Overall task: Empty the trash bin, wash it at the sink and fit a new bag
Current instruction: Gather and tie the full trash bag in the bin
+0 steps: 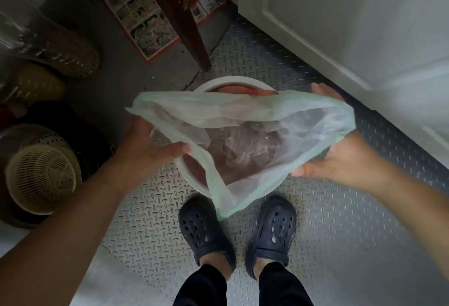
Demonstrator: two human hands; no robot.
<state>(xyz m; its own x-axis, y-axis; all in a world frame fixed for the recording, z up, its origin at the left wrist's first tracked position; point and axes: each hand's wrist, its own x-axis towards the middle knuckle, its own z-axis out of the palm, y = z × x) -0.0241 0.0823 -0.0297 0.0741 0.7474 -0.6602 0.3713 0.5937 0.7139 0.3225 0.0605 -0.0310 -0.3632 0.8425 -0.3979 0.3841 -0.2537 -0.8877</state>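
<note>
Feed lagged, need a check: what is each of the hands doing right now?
Left hand: closed on the bag's edge, above the bin.
Right hand: closed on the bag's opposite edge.

bare forearms — black trousers [201, 288], dark navy perforated clogs [205, 230].

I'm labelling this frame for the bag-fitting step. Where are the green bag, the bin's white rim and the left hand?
green bag [243, 121]: head view, on its upper translucent panel.
white rim [228, 80]: head view, on the bin's far edge.
left hand [150, 150]: head view, on the back of the hand.
</note>
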